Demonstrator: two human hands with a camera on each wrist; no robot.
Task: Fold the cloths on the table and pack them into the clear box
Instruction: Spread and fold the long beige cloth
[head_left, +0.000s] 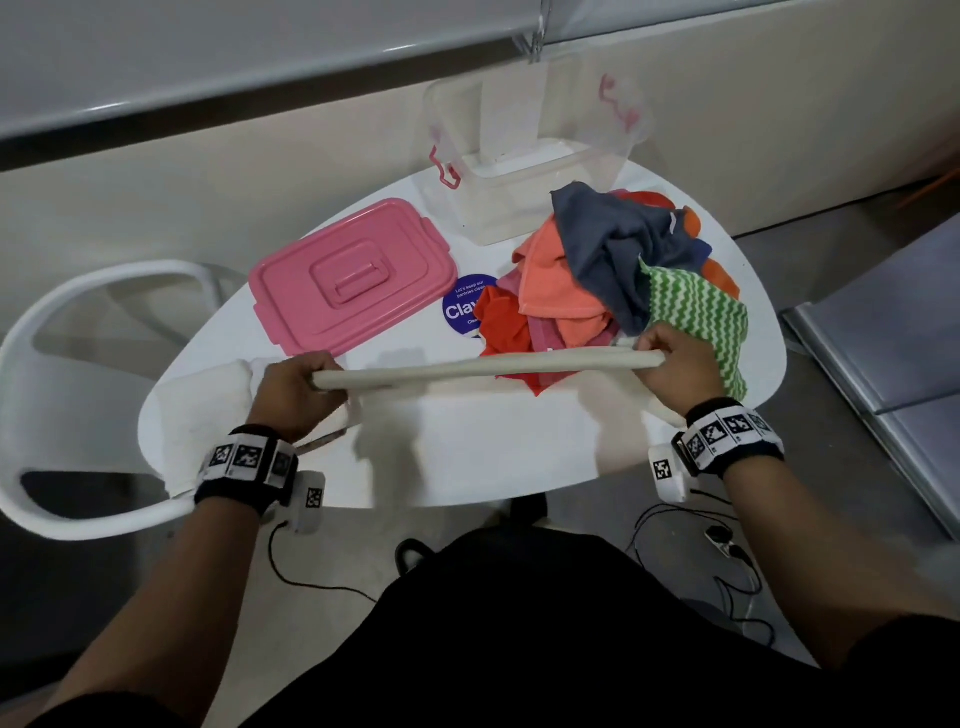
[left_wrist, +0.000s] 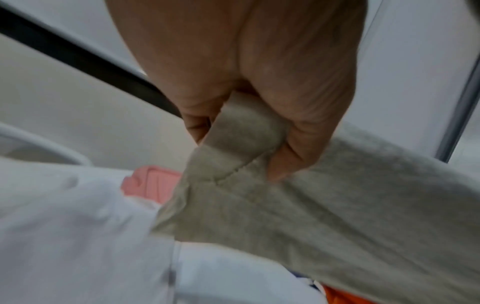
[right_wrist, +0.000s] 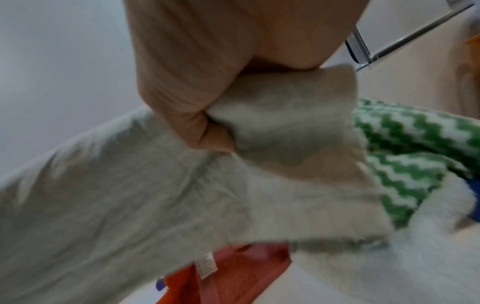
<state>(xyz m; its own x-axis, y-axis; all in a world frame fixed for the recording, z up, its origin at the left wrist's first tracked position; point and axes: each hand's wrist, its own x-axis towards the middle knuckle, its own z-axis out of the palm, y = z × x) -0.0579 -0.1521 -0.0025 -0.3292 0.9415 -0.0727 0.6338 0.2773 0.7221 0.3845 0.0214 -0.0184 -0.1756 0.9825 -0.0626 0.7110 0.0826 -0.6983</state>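
White table (head_left: 467, 457), person seated at its 6 o'clock edge. Heap of unfolded cloths (head_left: 613, 270) sits from centre toward 3 o'clock: navy on top, coral and red beneath, a green zigzag cloth (head_left: 701, 317) at the near right. Pink lid (head_left: 353, 275) lies at about 10 o'clock; the clear box (head_left: 524, 202) stands open at 12 o'clock, nothing visible inside. A white cloth (head_left: 208, 410) lies at 8 o'clock, flat, possibly already folded; cannot confirm. The beige cloth (head_left: 483, 366) is held taut above the table, edge-on from the head view, spanning 9 to 3 o'clock. Left hand (head_left: 296, 389) has thumb and curled fingers pinching the left corners, layers doubled in the grip per the left wrist view (left_wrist: 249, 131). Right hand (head_left: 680, 364) likewise clamps the right end in a closed fist (right_wrist: 280, 123). Risks, as judged: the hanging cloth reaches close to the heap, so lowering it there could snag the red cloth or drag the green one off the 3 o'clock edge. If either pinch loosens, the doubled layers would slip out of line and the fold come out skewed. The box is well apart, behind the heap; carrying a fold over could topple the navy cloth.
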